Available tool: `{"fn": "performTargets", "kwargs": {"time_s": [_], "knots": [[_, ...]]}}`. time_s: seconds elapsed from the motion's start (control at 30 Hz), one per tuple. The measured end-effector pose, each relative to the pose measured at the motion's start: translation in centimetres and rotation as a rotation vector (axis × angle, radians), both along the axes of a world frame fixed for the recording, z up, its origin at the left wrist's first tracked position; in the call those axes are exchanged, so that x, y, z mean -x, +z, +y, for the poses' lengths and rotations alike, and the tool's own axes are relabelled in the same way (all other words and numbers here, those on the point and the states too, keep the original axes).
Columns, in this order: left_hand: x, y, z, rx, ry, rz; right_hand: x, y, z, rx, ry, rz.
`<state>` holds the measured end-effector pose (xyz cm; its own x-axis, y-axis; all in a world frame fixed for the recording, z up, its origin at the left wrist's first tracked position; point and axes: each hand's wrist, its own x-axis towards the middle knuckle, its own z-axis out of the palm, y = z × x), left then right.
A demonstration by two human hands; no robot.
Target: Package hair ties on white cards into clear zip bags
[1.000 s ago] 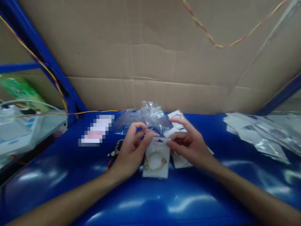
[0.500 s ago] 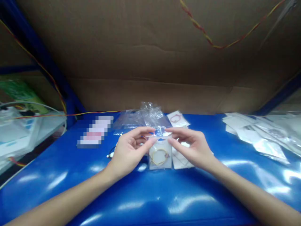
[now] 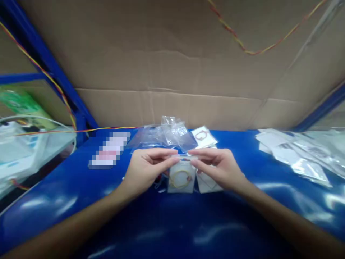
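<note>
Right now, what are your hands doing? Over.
Left hand, right hand: both pinching top edge of packet. Yellow loop inside. Plastic bags just behind, white cards beside right hand.

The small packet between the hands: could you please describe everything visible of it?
The small packet is a clear, glossy sleeve over a white card. On the card lies a thin yellow loop with a small reddish charm at its right. It stands roughly upright, facing the camera, its lower edge at the blue table; contact is unclear. The left hand pinches its upper left corner, the right hand its upper right.
</note>
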<state>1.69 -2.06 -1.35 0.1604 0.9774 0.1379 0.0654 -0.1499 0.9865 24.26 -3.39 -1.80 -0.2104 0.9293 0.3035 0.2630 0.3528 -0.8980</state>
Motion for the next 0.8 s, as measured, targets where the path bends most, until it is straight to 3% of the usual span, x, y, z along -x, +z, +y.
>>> {"fn": "performTargets", "kwargs": {"time_s": [0.13,0.3,0.57,0.8], "knots": [[-0.14,0.16,0.06,0.048,-0.056,-0.002,-0.15,0.09,0.05,0.017,0.003,0.007],[-0.25,0.15,-0.02,-0.021,0.031,0.063,-0.05,0.09,0.23,0.077,0.007,0.063],[-0.03,0.32,0.09,-0.029,0.036,0.154,-0.17,-0.29,0.69,0.194,0.009,0.063],[0.08,0.21,0.26,-0.078,-0.003,0.159,-0.24,-0.07,0.87,0.078,-0.027,0.021]]}}
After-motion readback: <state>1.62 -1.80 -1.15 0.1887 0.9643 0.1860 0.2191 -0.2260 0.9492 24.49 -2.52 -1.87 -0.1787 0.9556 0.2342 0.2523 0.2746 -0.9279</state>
